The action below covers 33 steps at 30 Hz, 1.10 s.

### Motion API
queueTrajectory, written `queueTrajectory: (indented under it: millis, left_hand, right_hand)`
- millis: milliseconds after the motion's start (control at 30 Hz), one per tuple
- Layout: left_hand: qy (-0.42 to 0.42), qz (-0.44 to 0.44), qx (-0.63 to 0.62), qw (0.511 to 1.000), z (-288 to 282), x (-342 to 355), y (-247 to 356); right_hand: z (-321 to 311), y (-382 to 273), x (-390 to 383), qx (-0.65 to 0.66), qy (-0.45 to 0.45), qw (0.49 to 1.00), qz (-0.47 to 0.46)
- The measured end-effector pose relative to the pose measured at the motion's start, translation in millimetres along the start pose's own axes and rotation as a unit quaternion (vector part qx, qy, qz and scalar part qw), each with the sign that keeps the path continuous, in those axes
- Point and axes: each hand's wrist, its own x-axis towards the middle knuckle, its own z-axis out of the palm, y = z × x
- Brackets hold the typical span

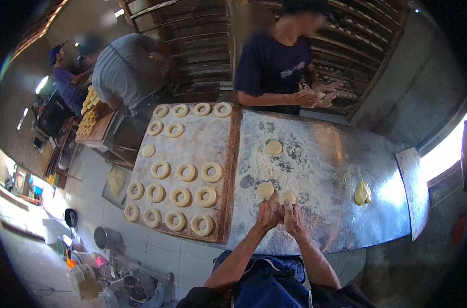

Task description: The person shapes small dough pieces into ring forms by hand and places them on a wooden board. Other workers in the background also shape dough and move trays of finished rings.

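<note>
My left hand (269, 212) is closed at the near middle of the floured steel table (319, 154), its fingertips meeting my right hand; what it holds is hidden. My right hand (293, 218) pinches a pale dough disc (288, 197). A second disc (265, 189) lies just beyond my left hand, and another (274, 147) farther back. To the left, a floured wooden board (192, 137) carries several dough rings (185, 172) and one plain disc (148, 150). A yellow dough lump (362, 193) sits at the right.
Across the table a worker in dark clothes (272, 72) handles dough before wooden racks (356, 36). Workers at back left (125, 77) stand by piled dough pieces (88, 113). Pots and utensils (107, 237) stand low at left. A loose board (413, 190) is at the table's right end.
</note>
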Motion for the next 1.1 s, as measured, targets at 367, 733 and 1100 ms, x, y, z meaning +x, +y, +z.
queueTrajectory:
  millis: [367, 733, 1100]
  left_hand:
    - [0.064, -0.035, -0.215, 0.974, -62.5, 2.7, 16.5]
    - [0.065, -0.088, -0.383, 0.917, -131.9, 24.8, 16.6]
    - [0.064, 0.059, -0.057, 0.995, -211.4, 102.3, -6.5]
  right_hand:
    - [60.2, 16.4, 4.0, -0.12, 0.082, 0.955, -0.257]
    - [110.5, 10.9, 36.7, -0.059, -0.035, 0.984, -0.165]
    - [171.5, -47.8, 124.5, 0.159, -0.188, 0.968, -0.042]
